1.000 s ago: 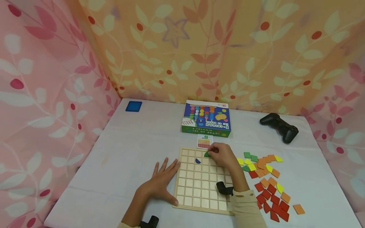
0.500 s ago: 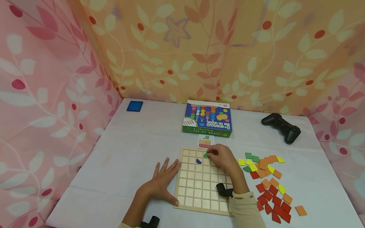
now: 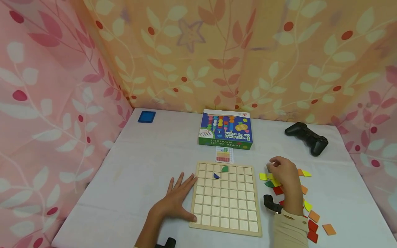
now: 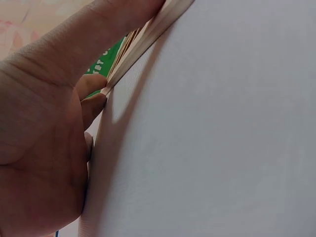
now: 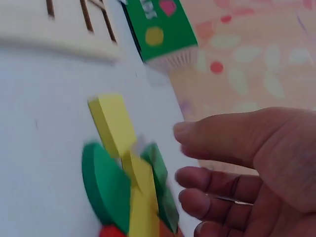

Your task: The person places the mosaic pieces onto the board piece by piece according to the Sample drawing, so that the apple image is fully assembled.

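Note:
A wooden grid board (image 3: 224,201) lies flat on the table, a green quarter-round piece (image 3: 225,169) in its top row and a small dark blue half-round piece (image 3: 216,176) just below. My left hand (image 3: 175,201) is spread along the board's left side, thumb near the bottom corner and fingertips at the edge. Over the loose coloured pieces to the right hovers my right hand (image 3: 284,174), fingers loosely bent and holding nothing. In the right wrist view its thumb and fingers are apart, close to a yellow piece (image 5: 114,123) and a green leaf-shaped piece (image 5: 103,182).
A small picture card (image 3: 224,155) lies between the board and a blue-green box (image 3: 225,129). Red pieces (image 3: 313,236) and orange ones (image 3: 329,229) are scattered at the right. A black game controller (image 3: 306,138) and a blue square tray (image 3: 146,116) sit farther back.
My right hand has let go of the green quarter-round piece, left on the board, and moved right over the loose pieces. The left hand stays at the board's edge.

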Demonstrator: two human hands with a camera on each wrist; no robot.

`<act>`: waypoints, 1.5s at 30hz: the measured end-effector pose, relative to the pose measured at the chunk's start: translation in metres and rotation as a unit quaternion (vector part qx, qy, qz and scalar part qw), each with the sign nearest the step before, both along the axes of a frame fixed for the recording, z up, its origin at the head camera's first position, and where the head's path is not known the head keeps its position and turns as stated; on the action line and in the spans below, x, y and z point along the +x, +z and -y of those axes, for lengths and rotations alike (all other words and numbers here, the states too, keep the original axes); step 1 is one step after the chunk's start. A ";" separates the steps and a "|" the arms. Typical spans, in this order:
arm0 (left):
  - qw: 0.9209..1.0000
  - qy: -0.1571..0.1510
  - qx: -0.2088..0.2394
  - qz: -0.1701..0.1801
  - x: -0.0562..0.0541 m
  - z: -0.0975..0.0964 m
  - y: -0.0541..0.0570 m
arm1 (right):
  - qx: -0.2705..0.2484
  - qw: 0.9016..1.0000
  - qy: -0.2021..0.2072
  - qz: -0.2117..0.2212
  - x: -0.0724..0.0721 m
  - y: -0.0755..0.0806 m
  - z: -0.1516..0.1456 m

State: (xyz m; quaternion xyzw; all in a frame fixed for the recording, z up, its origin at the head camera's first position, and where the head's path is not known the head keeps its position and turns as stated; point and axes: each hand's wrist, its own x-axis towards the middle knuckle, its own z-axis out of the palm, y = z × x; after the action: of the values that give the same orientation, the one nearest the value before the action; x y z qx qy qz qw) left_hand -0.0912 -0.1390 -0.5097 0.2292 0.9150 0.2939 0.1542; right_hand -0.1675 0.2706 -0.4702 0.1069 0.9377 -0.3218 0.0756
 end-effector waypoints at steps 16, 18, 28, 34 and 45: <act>0.999 0.035 -0.007 -0.017 0.005 -0.005 -0.003 | 0.015 0.999 0.020 0.046 0.002 -0.005 -0.011; 0.999 0.034 -0.011 -0.023 0.005 -0.006 -0.004 | 0.016 0.999 0.015 0.045 0.003 -0.005 -0.010; 0.999 0.033 -0.019 -0.033 0.006 -0.005 -0.005 | 0.013 0.999 0.007 0.032 -0.002 -0.009 -0.003; 0.998 0.036 -0.027 -0.035 0.006 -0.008 -0.005 | 0.021 1.000 -0.008 -0.002 -0.006 -0.008 0.003; 0.998 0.036 -0.028 -0.034 0.006 -0.007 -0.005 | 0.000 0.994 0.057 -0.091 -0.009 -0.006 0.023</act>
State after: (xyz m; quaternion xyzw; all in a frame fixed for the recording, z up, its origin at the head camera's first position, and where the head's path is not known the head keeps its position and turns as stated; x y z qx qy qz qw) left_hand -0.0853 -0.1324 -0.5145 0.2018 0.9351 0.2660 0.1191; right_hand -0.1769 0.2472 -0.4763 0.0239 0.9452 -0.3256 0.0081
